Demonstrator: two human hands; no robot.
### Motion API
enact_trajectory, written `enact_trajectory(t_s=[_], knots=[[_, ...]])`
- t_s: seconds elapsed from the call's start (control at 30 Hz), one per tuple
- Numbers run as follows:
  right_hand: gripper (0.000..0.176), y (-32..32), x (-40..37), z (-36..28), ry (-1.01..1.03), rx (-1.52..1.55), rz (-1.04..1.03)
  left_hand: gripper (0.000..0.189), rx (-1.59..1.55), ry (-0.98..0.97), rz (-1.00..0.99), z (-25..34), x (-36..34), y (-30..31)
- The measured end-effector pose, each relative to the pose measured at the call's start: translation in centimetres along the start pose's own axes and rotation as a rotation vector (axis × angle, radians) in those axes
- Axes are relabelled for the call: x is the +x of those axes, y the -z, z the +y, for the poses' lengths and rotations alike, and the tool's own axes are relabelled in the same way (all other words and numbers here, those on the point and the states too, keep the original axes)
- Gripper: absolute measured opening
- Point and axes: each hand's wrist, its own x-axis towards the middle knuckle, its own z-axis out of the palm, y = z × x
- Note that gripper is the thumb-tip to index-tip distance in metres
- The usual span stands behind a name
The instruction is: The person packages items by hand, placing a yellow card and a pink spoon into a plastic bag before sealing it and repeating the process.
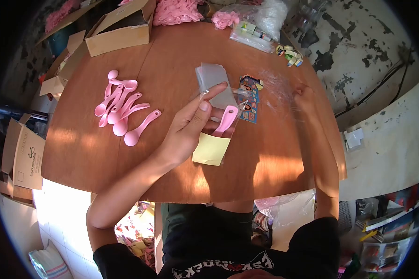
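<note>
My left hand (189,128) grips a clear plastic bag, thumb on its upper part. Inside the bag are a pink spoon (227,120), handle up, and a pale yellow card (211,149) covering its lower part. Behind the fingers lies a stack of clear plastic sleeves (215,76), next to blue printed cards (249,110). My right hand (306,98) is closed at the table's right side, near thin clear plastic strips (277,90); what its fingers hold, if anything, cannot be made out. A pile of pink measuring spoons (121,104) lies to the left.
The wooden table (172,51) carries an open cardboard box (118,39) at the back left. Farther back are a bag of pink pieces (178,11), a clear packet (251,39) and small printed labels (291,56). Another carton (28,158) stands left of the table.
</note>
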Motion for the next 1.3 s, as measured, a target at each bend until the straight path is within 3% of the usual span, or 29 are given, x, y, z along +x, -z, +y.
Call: enact_trajectory(t_s=[0.03,0.1,0.23,0.43,0.53,0.57,0.6,0.67,0.73,0.87,0.97,1.03,1.07,1.13,1.3], knots=[[0.03,-0.1,-0.5,-0.3,-0.006,0.002,-0.01,0.053,-0.001,0.011,0.003,-0.1,-0.2,-0.1],[0.029,0.6,-0.5,-2.6,0.098,0.378,-0.07,0.063,0.092,0.018,-0.001,0.1,0.1,-0.2],[0.027,5.7,-7.3,-15.4,0.25,0.878,-0.472,0.064,0.089,0.013,0.002,-0.1,-0.1,-0.6],[0.021,6.3,-12.2,-21.6,0.395,0.977,-0.479,0.062,0.042,-0.017,-0.099,0.0,-0.2,-0.1],[0.013,9.6,-11.5,-22.8,0.55,1.016,-0.071,0.089,0.263,-0.359,-0.082,-0.5,0.2,0.1],[0.011,10.7,-11.1,-23.2,0.626,1.026,0.106,0.089,0.263,-0.357,-0.075,-0.5,0.1,0.5],[0.011,10.4,-10.5,-23.2,0.628,1.027,0.104,0.093,0.408,-0.433,-0.012,-0.4,0.2,0.8],[0.008,9.7,-9.2,-22.9,0.729,1.1,0.436,0.096,0.554,-0.517,0.05,-0.3,0.4,0.9],[0.008,9.4,-9.5,-23.1,0.454,0.875,-0.079,0.096,0.594,-0.499,0.196,-0.4,0.4,0.5],[0.009,5.4,-8.6,-21.3,0.622,0.904,0.063,0.094,0.665,-0.423,0.2,-1.0,0.4,0.6],[0.01,5.6,-9.8,-21.7,0.451,1.0,-0.056,0.093,0.659,-0.342,0.117,-1.8,0.7,0.6],[0.011,6.4,-10.4,-22.4,0.231,1.131,-0.307,0.084,0.627,-0.292,0.143,-2.2,0.4,0.2],[0.011,6.3,-10.4,-22.4,0.235,1.133,-0.304,0.084,0.629,-0.295,0.143,-2.1,0.3,0.1],[0.012,5.9,-10.4,-22.0,0.179,1.201,-0.396,0.063,0.304,-0.091,0.076,-2.0,0.2,0.0],[0.017,4.9,-10.7,-20.3,0.102,1.316,-0.527,0.047,0.221,-0.038,0.104,-1.9,0.5,0.0]])
